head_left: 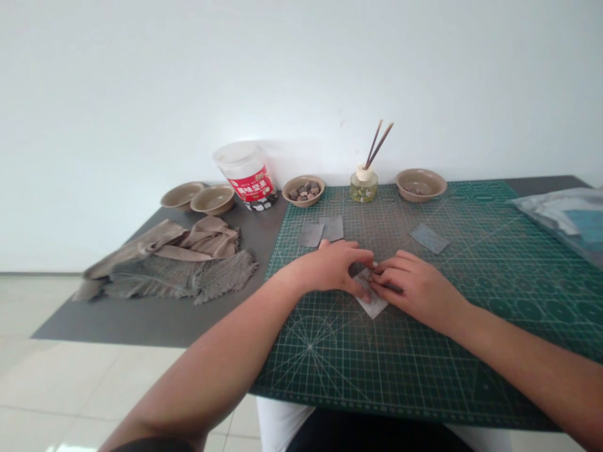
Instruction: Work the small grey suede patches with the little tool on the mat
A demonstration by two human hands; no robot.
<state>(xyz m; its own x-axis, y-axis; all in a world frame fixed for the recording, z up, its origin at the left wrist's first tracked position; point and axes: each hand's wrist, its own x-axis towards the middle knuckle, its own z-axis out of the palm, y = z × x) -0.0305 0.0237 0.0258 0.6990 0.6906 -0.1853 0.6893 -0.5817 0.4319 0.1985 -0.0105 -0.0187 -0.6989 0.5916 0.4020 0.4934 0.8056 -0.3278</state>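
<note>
A small light-grey square sheet [374, 306], which looks like worn sandpaper, lies on the green cutting mat [358, 364] under my two hands. My left hand [340, 267] reaches in from the left and holds the sheet down, its thumb on the surface and its index finger curved around the far side. From the right, my right hand [417, 285] brings its bent fingertips together over the sheet, close to the left index finger. Something small seems to be at those fingertips, but the fingers hide what it is.
Two overlapping grey squares [311, 234] and a blue-grey piece [429, 238] lie beyond my hands. Behind stand a bowl of stones [304, 202], a reed diffuser [363, 187], another bowl [421, 196] and a plastic tub [247, 179]. Crumpled cloths [188, 257] lie left, a plastic bag [565, 213] right.
</note>
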